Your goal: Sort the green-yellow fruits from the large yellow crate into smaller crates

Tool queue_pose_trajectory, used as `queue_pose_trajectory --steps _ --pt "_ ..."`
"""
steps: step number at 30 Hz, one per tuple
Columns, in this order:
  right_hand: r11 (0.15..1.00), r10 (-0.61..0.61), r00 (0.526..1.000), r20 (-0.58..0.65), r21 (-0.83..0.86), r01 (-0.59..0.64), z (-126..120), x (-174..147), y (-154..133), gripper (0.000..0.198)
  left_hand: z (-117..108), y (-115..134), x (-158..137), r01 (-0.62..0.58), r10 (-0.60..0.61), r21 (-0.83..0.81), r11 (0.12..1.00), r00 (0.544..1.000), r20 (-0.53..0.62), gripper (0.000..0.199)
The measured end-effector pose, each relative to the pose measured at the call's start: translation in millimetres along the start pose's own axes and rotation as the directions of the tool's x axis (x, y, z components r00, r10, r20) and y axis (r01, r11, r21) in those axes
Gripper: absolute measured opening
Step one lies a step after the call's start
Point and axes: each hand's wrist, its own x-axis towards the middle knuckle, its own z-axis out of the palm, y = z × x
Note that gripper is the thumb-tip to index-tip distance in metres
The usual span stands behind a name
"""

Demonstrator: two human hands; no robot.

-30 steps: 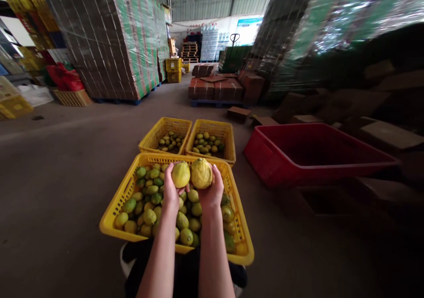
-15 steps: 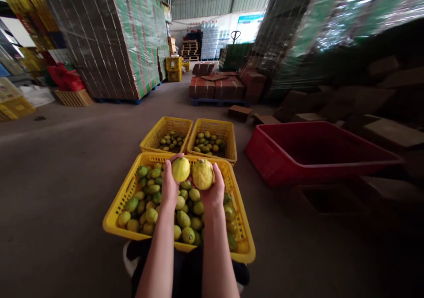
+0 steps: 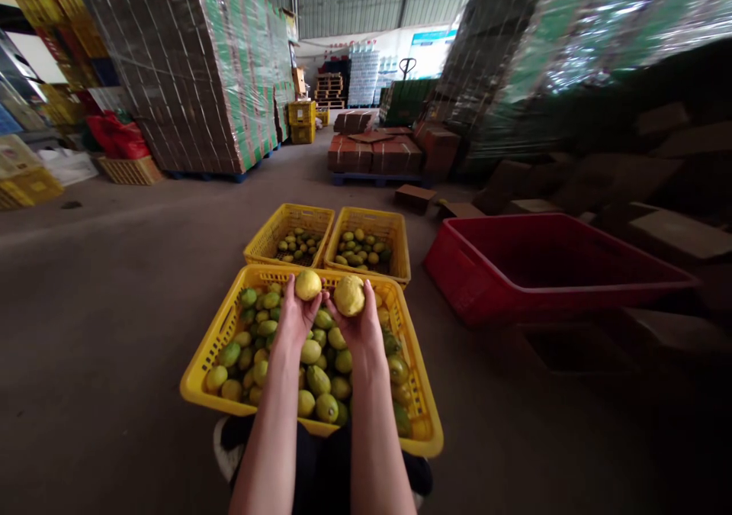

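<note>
My left hand [image 3: 296, 319] is closed round a smooth yellow lemon [image 3: 308, 285]. A larger, bumpy yellow lemon [image 3: 349, 295] rests in the grip of my right hand [image 3: 362, 330]. Both hands are side by side above the far half of a big yellow crate [image 3: 426, 416], their fingertips almost meeting. Inside the crate lie several green and yellow lemons [image 3: 318, 380], partly hidden by my forearms.
Two smaller yellow crates, a left one [image 3: 264, 234] and a right one [image 3: 401, 242], stand beyond the big crate with lemons inside. To the right is a red tub [image 3: 474, 290]. Flattened cartons [image 3: 675, 229], stacked boxes [image 3: 394, 155] and a wrapped pallet load [image 3: 171, 72] surround the floor.
The left-hand lemon has turned and shifted slightly up and left. The right-hand lemon has been rotated, and the fingers of both hands have shifted round the fruit.
</note>
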Motion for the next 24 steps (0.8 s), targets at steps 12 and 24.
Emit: queue_pose_trajectory --steps 12,24 --pt "0.999 -0.046 0.996 -0.079 -0.032 0.043 -3 3 -2 0.024 2 -7 3 0.091 -0.089 -0.037 0.995 0.994 0.061 0.046" --pt "0.979 -0.066 0.977 0.201 -0.175 0.103 -11 3 6 0.041 -2 -3 -3 -0.158 0.177 -0.297 0.942 0.984 0.039 0.015"
